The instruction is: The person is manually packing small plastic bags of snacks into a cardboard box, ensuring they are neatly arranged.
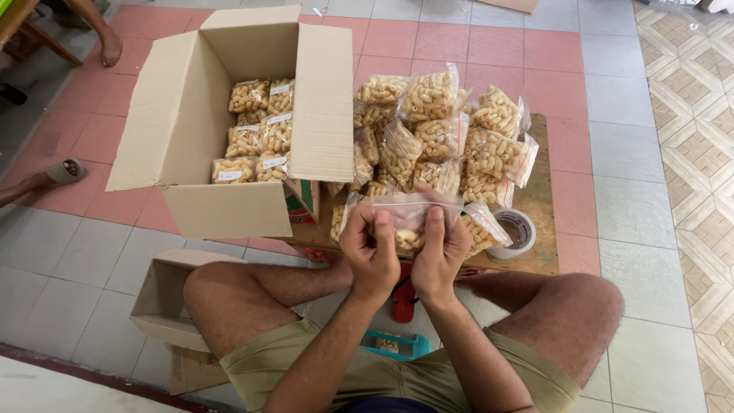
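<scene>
Both of my hands hold one clear plastic bag of pale puffed snacks [409, 218] in front of me, over the near edge of a low wooden board [539, 195]. My left hand [369, 248] pinches the bag's top left part. My right hand [440, 248] pinches its top right part, thumb up along the bag. Just beyond lies a heap of filled snack bags [443, 138] on the board. Left of the heap stands an open cardboard box [183, 115] with several labelled snack bags [256, 141] stacked inside.
A roll of clear tape [516, 232] sits on the board at the right. A smaller open carton [164, 298] lies by my left knee. Another person's feet [111, 46] and a sandalled foot [65, 172] are at the far left on the tiled floor.
</scene>
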